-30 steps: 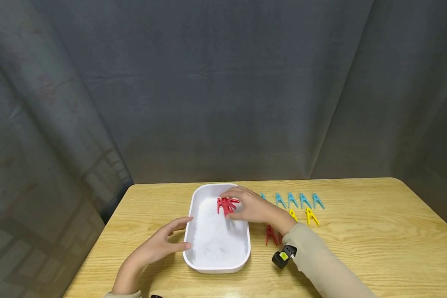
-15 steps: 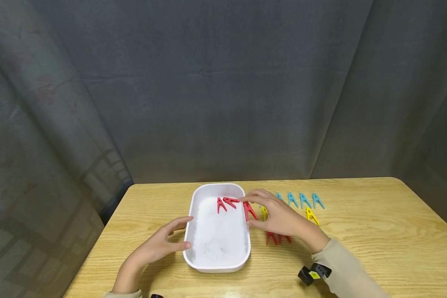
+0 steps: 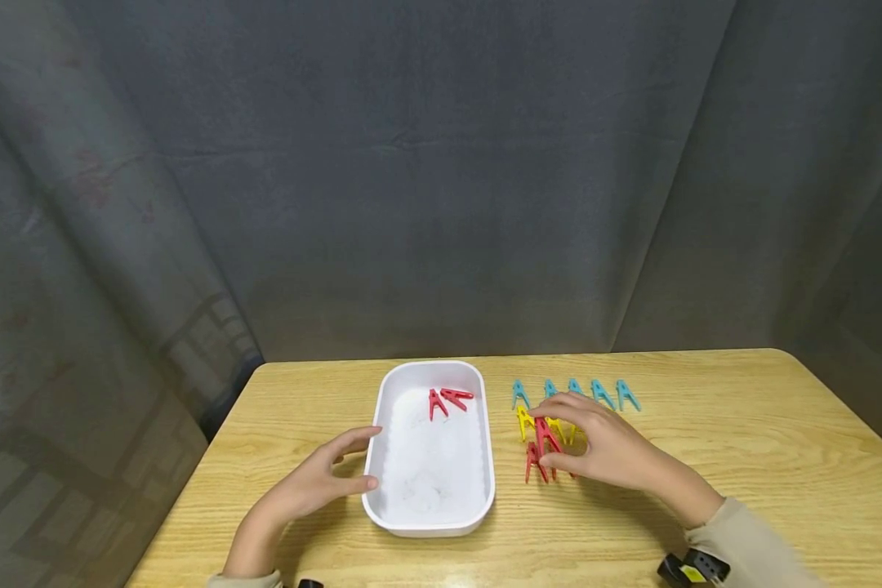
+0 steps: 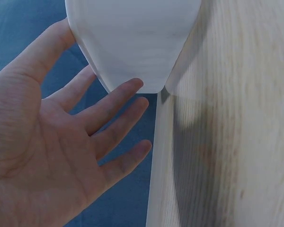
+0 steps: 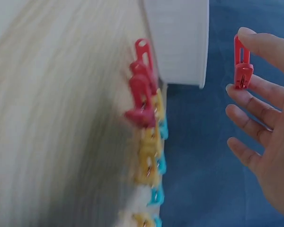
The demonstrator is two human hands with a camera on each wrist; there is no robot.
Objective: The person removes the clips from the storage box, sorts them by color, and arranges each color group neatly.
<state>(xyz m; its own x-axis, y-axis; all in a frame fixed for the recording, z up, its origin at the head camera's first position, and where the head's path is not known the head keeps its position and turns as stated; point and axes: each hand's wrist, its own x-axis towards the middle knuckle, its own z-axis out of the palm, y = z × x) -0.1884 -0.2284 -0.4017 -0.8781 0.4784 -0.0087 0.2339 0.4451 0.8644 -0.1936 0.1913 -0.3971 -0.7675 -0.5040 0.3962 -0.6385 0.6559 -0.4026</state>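
Observation:
In the head view my right hand [image 3: 606,441] pinches a red clothespin [image 3: 547,436] by its ends, between thumb and fingers. It holds the clothespin above other red clothespins [image 3: 532,464] on the table, right of the white tray [image 3: 429,532]. The right wrist view shows the held clothespin [image 5: 243,74] apart from those below it. Two more red clothespins [image 3: 438,404] lie inside the tray near its far right corner. My left hand [image 3: 305,488] is at the tray's left side, fingers spread and fairly straight, thumb and a fingertip touching its rim.
Behind the red clothespins is a row of yellow clothespins [image 3: 525,423], partly covered by my right hand. Farther back stands a row of several blue clothespins [image 3: 625,396]. The wooden table [image 3: 764,457] ends at a dark grey curtain [image 3: 441,204].
My right hand has lifted a red clothespin out of the tray and carried it right, over the clothespins on the table. My left hand has stayed at the tray's left side.

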